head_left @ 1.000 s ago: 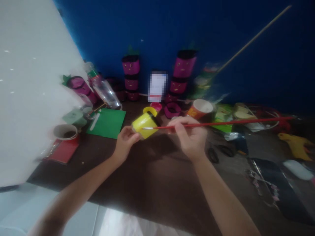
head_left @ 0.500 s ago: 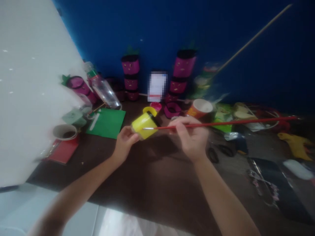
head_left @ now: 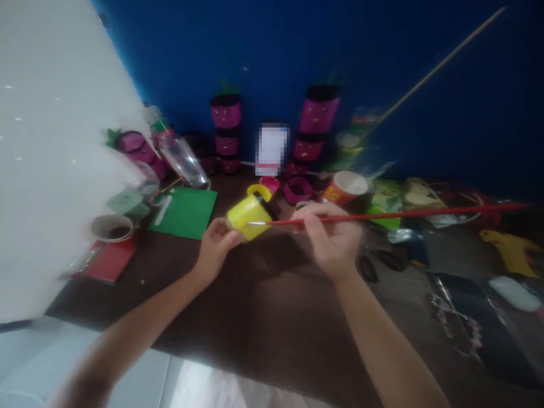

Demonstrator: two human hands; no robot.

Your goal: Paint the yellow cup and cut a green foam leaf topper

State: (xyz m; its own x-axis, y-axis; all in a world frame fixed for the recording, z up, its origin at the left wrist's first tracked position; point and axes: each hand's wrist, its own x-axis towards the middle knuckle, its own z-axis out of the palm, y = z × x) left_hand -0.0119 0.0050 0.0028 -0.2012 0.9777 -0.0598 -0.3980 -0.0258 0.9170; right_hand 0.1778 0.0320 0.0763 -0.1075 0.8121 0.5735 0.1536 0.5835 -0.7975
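Above the dark brown table (head_left: pixel 272 328), near the middle of the view, a short yellow cylinder with a glossy surface and a black band at its far end (head_left: pixel 249 218) is held in the air, slightly tilted. The left hand (head_left: pixel 219 241) grasps it at its near left end, between thumb and fingers. The right hand (head_left: pixel 334 241) grips a long, thin brush with a red handle and a silvery ferrule (head_left: pixel 395 215), like a pen. The tip lies over the yellow side; whether it touches, I cannot tell surely.

Compared with the earlier pictures, very little has changed: the right hand and the brush have shifted slightly to the right, while the cylinder stays almost in its place. I judge that the fine brush work continues on the same area.

About writing, I can read none. The upright white rectangular screen (head_left: pixel 272 148) behind is pixelated, and the shiny green plastic packet (head_left: pixel 385 201) is too blurred for any brand. The clear plastic bottle with a green band (head_left: pixel 187 161) also shows no legible label.
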